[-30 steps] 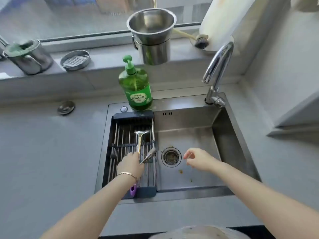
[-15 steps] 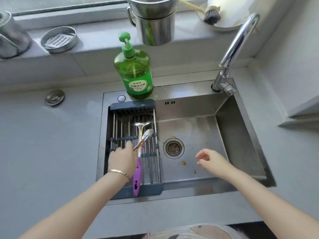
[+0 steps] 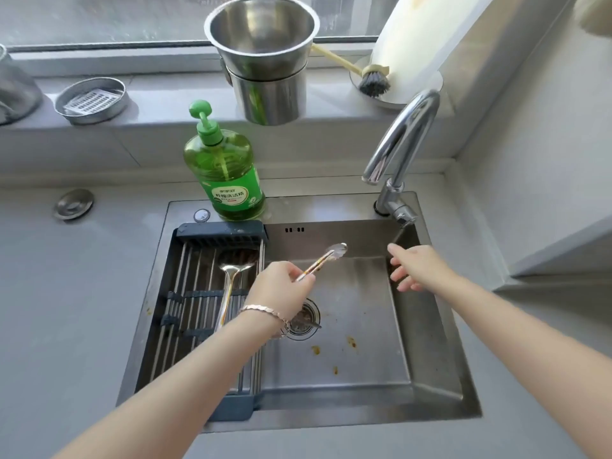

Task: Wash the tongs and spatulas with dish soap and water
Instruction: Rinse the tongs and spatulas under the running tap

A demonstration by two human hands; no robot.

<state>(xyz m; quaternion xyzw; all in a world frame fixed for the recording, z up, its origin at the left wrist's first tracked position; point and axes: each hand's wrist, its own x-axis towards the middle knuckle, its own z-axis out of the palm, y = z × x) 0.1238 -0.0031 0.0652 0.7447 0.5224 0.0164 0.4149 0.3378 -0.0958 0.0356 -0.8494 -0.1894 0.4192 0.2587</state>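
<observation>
Head view. We log left hand: fingers curled round tongs, handle end in grip, tips angled toward back wall of sink, above basin. We log right hand: fingers apart, straight, holding nothing, near right sink wall below faucet. We list spatula lying on drying rack over left half of sink, blade toward dish soap bottle; bottle upright on sink's back ledge, just behind rack.

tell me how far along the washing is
Nothing looks washed yet. In hand: the left hand grips the tongs above the sink; the open right hand reaches toward the faucet, no water running. Left: wetting, soaping from the untouched dish soap bottle, and the spatula lying on the rack.
</observation>
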